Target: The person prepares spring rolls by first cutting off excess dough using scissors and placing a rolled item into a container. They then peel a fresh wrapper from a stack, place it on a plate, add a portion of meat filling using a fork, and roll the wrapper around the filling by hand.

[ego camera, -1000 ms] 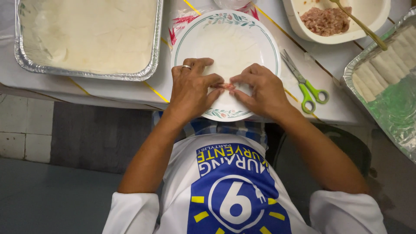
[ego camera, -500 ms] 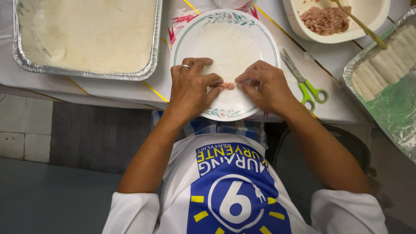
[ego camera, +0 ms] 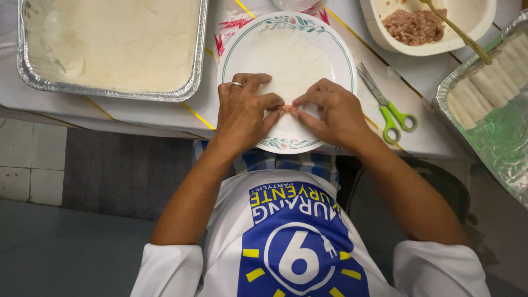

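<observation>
A round white plate (ego camera: pixel 336 48) with a green floral rim sits at the table's near edge. A thin pale wrapper (ego camera: pixel 291 60) lies spread on it. My left hand (ego camera: pixel 242 113), with a ring on one finger, and my right hand (ego camera: pixel 333 113) rest on the near part of the wrapper. Their fingertips meet over a small strip of pinkish filling (ego camera: pixel 285 108), pinching the wrapper around it. Most of the filling is hidden under my fingers.
A foil tray (ego camera: pixel 110 47) of pale wrappers lies at the left. A white bowl (ego camera: pixel 473 22) of minced meat with a spoon (ego camera: pixel 459 33) stands at the upper right. Green-handled scissors (ego camera: pixel 388 107) lie beside the plate. A foil tray (ego camera: pixel 495 104) of finished rolls is at the right.
My fingertips have drawn closer together over the filling, and the wrapper's near edge is folded more tightly. Everything else stays put.
</observation>
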